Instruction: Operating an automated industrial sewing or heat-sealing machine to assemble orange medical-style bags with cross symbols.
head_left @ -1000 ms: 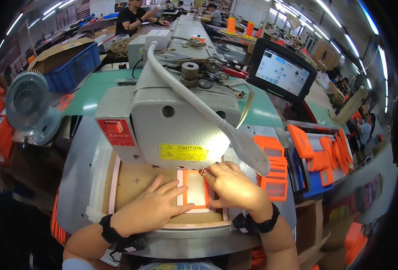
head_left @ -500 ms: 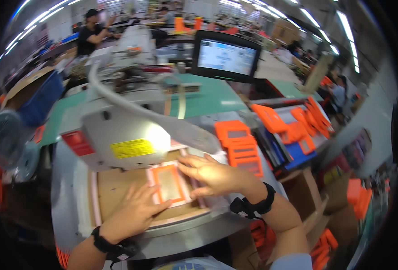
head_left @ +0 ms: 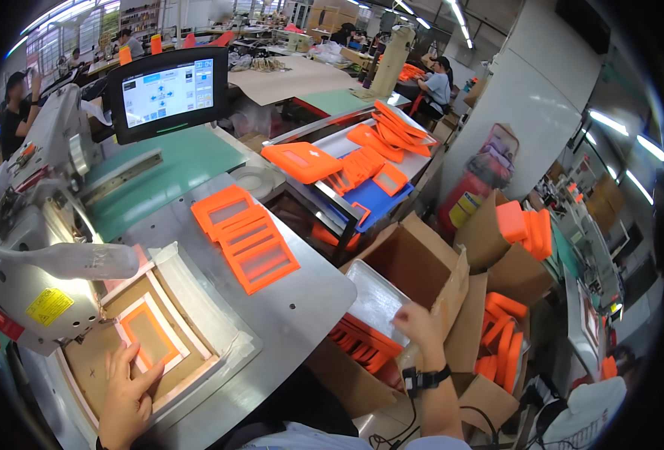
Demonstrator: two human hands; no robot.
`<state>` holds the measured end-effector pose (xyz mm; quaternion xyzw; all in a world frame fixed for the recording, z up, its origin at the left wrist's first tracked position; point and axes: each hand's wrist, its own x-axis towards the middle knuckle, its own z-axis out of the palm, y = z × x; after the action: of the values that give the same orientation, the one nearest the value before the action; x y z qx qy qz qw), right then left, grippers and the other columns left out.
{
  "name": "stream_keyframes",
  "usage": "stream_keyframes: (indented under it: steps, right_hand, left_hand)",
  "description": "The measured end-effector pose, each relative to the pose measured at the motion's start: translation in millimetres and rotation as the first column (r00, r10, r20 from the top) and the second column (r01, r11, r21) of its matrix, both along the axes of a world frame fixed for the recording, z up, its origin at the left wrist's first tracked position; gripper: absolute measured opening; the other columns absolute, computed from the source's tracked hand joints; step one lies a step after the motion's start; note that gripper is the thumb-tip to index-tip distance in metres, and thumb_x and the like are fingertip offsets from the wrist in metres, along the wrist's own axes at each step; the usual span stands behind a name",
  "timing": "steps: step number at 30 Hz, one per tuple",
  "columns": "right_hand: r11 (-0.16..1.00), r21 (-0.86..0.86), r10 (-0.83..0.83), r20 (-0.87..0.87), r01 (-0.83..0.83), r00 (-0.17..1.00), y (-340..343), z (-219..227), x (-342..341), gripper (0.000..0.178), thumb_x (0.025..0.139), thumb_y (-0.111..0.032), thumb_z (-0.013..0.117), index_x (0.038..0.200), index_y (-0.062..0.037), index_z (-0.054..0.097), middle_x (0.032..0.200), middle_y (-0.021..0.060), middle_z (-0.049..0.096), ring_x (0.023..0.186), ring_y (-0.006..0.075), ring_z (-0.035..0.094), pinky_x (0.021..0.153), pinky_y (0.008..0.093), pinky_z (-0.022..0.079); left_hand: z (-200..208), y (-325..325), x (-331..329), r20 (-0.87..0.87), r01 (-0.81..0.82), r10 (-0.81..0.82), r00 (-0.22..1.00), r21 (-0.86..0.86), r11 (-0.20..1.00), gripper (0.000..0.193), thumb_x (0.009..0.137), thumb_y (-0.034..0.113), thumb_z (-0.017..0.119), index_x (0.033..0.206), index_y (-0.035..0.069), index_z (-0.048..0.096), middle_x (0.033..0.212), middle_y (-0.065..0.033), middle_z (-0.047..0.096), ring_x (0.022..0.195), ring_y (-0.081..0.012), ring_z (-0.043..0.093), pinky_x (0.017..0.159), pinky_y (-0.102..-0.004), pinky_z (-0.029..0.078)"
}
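Note:
At the lower left, my left hand (head_left: 128, 390) has its fingers spread, the tips at the edge of a white frame (head_left: 179, 358) with an orange rectangular border piece (head_left: 165, 336) inside it. Both lie on a brown board (head_left: 86, 372) in a clamp frame beneath the grey sewing machine head (head_left: 39, 289). Off to the right, my right hand (head_left: 416, 324) hangs over the edge of a silvery tray (head_left: 373, 296), fingers curled together. Whatever they hold, if anything, is hidden. Just below it sit stacked orange framed pieces (head_left: 363, 345).
Orange window panels (head_left: 246, 238) lie on the metal table (head_left: 302, 289). Behind stands a blue tray (head_left: 381, 210) with orange pouches. Open cardboard boxes (head_left: 414, 259) fill the right side. A control screen (head_left: 168, 94) stands at the back, and a person (head_left: 437, 86) sits farther off.
The view has swung right. My right hand has left the white frame and moved right to the silvery tray beside the table. My left hand stays at the white frame.

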<state>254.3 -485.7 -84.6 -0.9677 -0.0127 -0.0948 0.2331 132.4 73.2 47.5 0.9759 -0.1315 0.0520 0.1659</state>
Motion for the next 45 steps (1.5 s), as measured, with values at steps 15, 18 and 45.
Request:
stream_keyframes:
  steps: [15,18,45]
  right_hand:
    - [0.806,0.587,0.06,-0.199,0.07,0.978,-20.1,14.3,-1.0,0.01,0.083,-0.006,0.07,0.077,-0.004,0.062,0.069,-0.0067,0.056,0.065,0.0022,0.051,0.058,0.0229,0.044]
    - [0.909,0.417,0.111,-0.193,-0.021,0.975,-11.5,18.3,0.2,0.012,0.081,-0.008,0.072,0.076,-0.0038,0.061,0.067,-0.0006,0.059,0.062,0.0097,0.054,0.058,0.028,0.045]
    - [0.948,0.286,-0.218,0.277,0.136,0.936,-25.6,12.9,-3.5,0.01,0.093,-0.009,0.059,0.09,-0.0003,0.062,0.077,0.0059,0.059,0.07,0.0114,0.055,0.063,0.0275,0.044]
  left_hand:
    - [-3.5,-9.5,-2.2,0.003,-0.103,0.105,0.995,-0.165,0.981,0.03,0.082,-0.004,0.065,0.109,0.008,0.072,0.132,-0.0234,0.05,0.124,-0.0458,0.046,0.106,-0.0478,0.033]
    - [-7.5,-4.0,-3.3,-0.017,-0.119,0.118,0.993,-0.167,0.979,0.031,0.082,-0.005,0.064,0.11,0.008,0.072,0.132,-0.0239,0.049,0.126,-0.0463,0.043,0.107,-0.0481,0.033]
    - [-3.1,-0.8,-5.4,-0.104,-0.145,0.126,0.987,-0.211,0.967,0.041,0.08,-0.002,0.06,0.116,0.014,0.07,0.137,-0.0229,0.046,0.134,-0.0457,0.039,0.114,-0.0622,0.021]
